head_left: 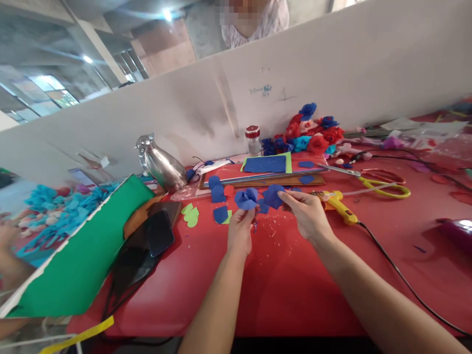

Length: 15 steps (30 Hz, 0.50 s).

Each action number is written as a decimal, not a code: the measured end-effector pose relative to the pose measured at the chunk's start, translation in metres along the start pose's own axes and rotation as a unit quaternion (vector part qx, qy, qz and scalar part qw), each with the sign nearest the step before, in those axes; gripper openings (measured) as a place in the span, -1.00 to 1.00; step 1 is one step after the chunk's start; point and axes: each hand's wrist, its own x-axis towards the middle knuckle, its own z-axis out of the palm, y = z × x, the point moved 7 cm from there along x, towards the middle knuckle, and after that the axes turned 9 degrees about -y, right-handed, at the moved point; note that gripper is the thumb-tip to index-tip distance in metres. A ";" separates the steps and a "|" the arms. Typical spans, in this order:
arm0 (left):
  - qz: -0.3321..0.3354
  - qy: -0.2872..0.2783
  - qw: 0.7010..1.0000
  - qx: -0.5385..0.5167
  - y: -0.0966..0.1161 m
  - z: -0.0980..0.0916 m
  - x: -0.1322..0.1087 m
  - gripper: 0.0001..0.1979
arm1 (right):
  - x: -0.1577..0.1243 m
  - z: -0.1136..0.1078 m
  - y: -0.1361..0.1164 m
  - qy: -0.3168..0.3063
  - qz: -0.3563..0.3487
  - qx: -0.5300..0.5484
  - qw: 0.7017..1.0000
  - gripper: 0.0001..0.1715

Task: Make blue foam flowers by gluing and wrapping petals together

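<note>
My left hand (241, 226) pinches a partly formed blue paper flower (246, 198) from below, its petals curling up above my fingers. In my right hand (304, 211), a loose blue petal (273, 196) is gripped between thumb and fingers, just right of the flower. More blue petals (217, 193) lie on the red table beyond my left hand, beside a small red piece (229, 190). Light green petals (191, 215) are scattered to the left. A yellow glue gun (341, 207) rests right behind my right hand.
Yellow-and-red-handled scissors (383, 184) lie at the right. Finished paper flowers (319, 130) are heaped at the back near a red-lidded jar (253, 140). A steel jug (160, 162), a phone (160, 233) and a green board (81, 255) stand or lie leftward. Another person (254, 24) is behind the white partition (177, 108).
</note>
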 end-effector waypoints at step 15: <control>-0.001 -0.072 0.997 -0.001 -0.003 0.018 -0.002 -0.70 | -0.006 0.012 0.001 -0.027 -0.034 0.007 0.999 -0.63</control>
